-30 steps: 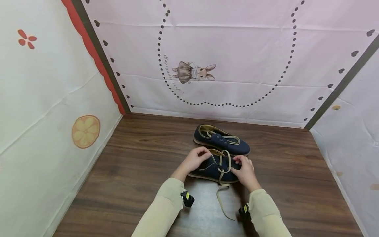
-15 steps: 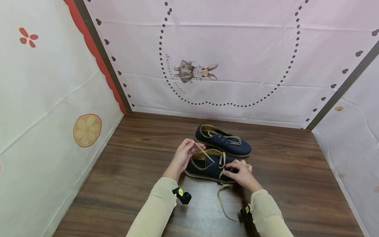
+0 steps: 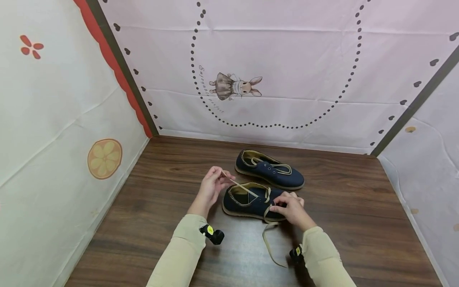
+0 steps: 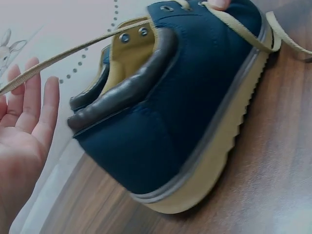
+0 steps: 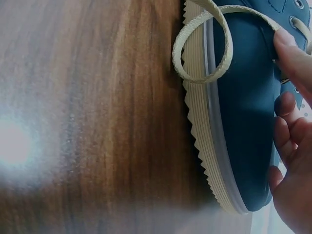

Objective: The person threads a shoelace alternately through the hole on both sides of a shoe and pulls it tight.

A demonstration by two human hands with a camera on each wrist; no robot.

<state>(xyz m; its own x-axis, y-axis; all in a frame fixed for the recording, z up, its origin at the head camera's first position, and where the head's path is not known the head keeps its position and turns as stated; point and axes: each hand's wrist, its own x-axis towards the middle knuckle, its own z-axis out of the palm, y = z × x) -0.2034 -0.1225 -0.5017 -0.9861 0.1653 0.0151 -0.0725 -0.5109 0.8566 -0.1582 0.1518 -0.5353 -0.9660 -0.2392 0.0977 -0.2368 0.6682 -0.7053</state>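
A navy lace-up shoe (image 3: 234,205) with a tan sole sits on the wooden surface, toe to the right. My left hand (image 3: 211,187), beyond its heel, pinches one end of the beige shoelace (image 4: 63,56). That strand runs taut to an eyelet near the shoe's opening; the other fingers are spread. My right hand (image 3: 294,209) grips the front of the shoe, its thumb (image 5: 287,41) beside the lacing and its fingers curled against the far side. The lace's other end (image 3: 266,239) trails over the near side onto the surface.
A matching navy shoe (image 3: 287,179), its lace looped on top, stands just behind. The dark wood surface (image 3: 172,199) meets a printed cloth wall (image 3: 294,79) at the back, with a cloth wall on either side.
My left hand has moved from the shoe's opening away to the left, drawing the lace strand out taut. The lace loop over the shoe has shrunk. My right hand has shifted slightly nearer the lacing.
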